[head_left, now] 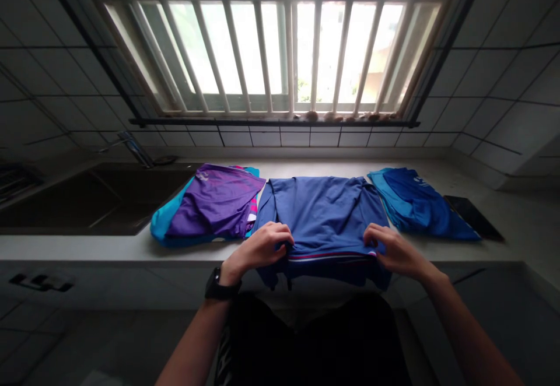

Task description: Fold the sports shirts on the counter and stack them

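A dark blue garment [326, 211] with a thin white and red trim lies spread in front of me, its near part hanging over the counter's front edge. My left hand [265, 243], with a black watch on the wrist, pinches it near the left end of the trim. At the trim's right end, my right hand [394, 249] has its fingers curled closed on the same cloth. To the left lies a folded purple garment [214, 202] over turquoise cloth [164, 231]. A bright blue garment [420, 202] is folded on the right. Some fingertips are hidden in the cloth.
A dark sink [126, 199] with a faucet [135, 150] is set into the white counter [118, 249] at the left. A flat black object [475, 217] lies beside the right garment. Behind the counter is a barred window [284, 48], with small roundish objects on its sill.
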Available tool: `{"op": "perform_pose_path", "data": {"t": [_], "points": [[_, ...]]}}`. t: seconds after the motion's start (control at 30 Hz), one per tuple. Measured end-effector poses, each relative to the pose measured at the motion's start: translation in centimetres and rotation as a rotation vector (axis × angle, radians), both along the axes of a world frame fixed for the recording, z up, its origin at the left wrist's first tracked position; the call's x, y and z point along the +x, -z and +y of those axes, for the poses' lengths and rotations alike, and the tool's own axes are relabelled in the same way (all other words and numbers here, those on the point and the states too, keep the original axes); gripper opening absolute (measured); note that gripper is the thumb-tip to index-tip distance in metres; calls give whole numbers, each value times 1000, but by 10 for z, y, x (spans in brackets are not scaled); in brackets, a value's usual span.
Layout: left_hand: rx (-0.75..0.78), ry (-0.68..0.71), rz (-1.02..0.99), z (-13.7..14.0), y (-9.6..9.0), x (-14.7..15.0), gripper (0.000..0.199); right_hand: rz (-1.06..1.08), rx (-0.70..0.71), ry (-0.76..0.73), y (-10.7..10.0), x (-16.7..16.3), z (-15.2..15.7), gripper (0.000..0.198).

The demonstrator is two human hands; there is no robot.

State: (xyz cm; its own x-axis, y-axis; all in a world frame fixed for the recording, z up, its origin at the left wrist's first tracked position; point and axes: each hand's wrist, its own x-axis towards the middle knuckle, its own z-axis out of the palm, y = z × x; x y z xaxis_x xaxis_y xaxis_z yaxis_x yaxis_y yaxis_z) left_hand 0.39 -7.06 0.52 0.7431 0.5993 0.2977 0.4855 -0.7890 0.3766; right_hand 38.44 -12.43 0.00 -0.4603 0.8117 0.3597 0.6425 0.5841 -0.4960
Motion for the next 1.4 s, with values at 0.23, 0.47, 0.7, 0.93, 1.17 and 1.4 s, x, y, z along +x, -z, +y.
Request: {"op": "perform_pose_path", "data": {"t": [0.23, 0.47, 0.7, 0.93, 1.17, 1.4], "points": [[-122, 90, 95, -13, -8, -5, 31, -66, -204, -92, -1, -5, -9, 28], [-64, 6, 104, -31, 13, -10, 78, -49, -121, -37, 2, 3, -23, 60], [183, -157, 240, -33, 55, 14, 89, -256, -99, 21, 41, -10, -22, 87], [127, -411, 117, -50, 45, -22, 77, -104, -35, 290, 50, 20, -39, 60], [115, -723, 20, -45, 60, -26, 36, 112, 84, 700, 76, 28, -28, 46], [125, -709, -176, -47, 44, 3, 21, 161, 179, 632, 49, -17, -22, 30]]}}
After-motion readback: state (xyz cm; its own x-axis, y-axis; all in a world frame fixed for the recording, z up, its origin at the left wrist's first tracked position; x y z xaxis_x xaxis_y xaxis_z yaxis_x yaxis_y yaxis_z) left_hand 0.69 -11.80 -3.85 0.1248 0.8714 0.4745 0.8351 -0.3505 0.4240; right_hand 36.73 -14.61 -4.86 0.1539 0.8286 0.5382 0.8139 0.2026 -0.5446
